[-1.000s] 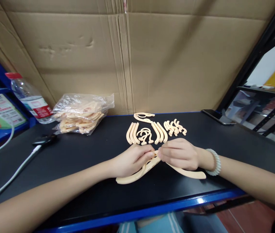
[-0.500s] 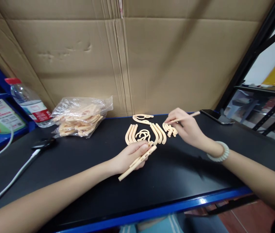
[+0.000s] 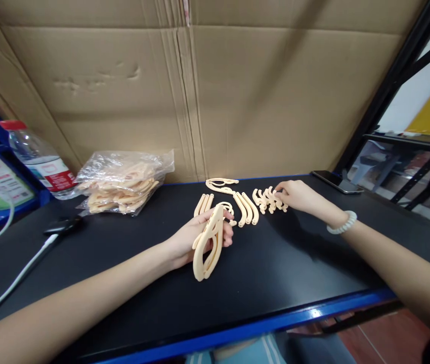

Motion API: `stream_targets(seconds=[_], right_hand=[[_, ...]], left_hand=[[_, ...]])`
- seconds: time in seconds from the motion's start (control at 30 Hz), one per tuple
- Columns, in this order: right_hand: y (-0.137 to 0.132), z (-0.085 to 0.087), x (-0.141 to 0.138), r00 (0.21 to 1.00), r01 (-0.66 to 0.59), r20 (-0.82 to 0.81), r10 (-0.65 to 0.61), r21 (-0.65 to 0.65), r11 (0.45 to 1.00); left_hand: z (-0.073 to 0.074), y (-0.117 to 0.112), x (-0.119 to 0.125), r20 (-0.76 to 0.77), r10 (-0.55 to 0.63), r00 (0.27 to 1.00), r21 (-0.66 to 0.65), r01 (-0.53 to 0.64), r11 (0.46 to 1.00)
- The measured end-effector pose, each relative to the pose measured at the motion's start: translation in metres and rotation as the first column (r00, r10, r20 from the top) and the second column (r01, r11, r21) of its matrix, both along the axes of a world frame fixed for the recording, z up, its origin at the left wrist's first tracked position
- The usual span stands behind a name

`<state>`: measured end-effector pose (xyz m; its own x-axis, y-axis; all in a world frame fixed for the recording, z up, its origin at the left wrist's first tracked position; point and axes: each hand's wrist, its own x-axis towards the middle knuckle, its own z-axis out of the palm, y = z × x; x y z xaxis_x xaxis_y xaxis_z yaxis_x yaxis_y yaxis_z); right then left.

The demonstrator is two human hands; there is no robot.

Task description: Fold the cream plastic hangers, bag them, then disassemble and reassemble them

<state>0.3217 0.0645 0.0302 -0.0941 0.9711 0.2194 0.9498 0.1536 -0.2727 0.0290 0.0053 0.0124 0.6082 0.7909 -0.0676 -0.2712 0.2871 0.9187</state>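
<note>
My left hand [image 3: 192,237] grips a cream plastic hanger arm piece [image 3: 208,250], holding it upright on edge above the black table top [image 3: 131,283]. My right hand [image 3: 296,196], with a pale bead bracelet on the wrist, reaches to the row of small cream hook parts [image 3: 270,200] and touches its right end; I cannot tell whether it holds one. Between the hands lie curved cream arm parts [image 3: 246,208], a ring-shaped part [image 3: 225,207] and a flat folded hanger [image 3: 220,184] further back.
A clear plastic bag of cream parts [image 3: 122,183] lies at the back left beside a water bottle [image 3: 38,157]. A white cable with a black plug [image 3: 60,225] runs across the left. A phone [image 3: 336,181] lies at the back right. A cardboard wall [image 3: 207,86] stands behind; the blue table edge [image 3: 275,323] is near me.
My hands have separated: the right hand went from the shared piece back to the small hook parts and no longer shows a stick-like part. The left hand turned its piece upright.
</note>
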Motion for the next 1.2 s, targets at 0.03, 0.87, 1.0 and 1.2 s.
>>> stream_targets(seconds=[0.03, 0.87, 1.0, 1.2], right_hand=[[-0.004, 0.001, -0.004, 1.000, -0.015, 0.013, 0.014, 0.042, 0.999], [-0.086, -0.029, -0.095, 0.625, -0.780, 0.541, 0.562, 0.407, 0.476], [-0.086, -0.029, -0.093, 0.672, -0.732, 0.583, 0.456, 0.428, 0.530], [-0.082, -0.021, -0.087, 0.721, -0.677, 0.546, 0.427, 0.421, 0.604]], left_hand=[[0.000, 0.000, 0.000, 0.005, 0.014, 1.000, -0.016, -0.014, 1.000], [-0.013, -0.015, 0.008, -0.108, 0.176, 0.978, 0.227, -0.148, 0.963], [-0.014, -0.016, 0.007, -0.160, 0.237, 0.958, 0.301, -0.181, 0.936], [-0.008, -0.022, 0.008, -0.170, 0.349, 0.922, 0.307, -0.287, 0.907]])
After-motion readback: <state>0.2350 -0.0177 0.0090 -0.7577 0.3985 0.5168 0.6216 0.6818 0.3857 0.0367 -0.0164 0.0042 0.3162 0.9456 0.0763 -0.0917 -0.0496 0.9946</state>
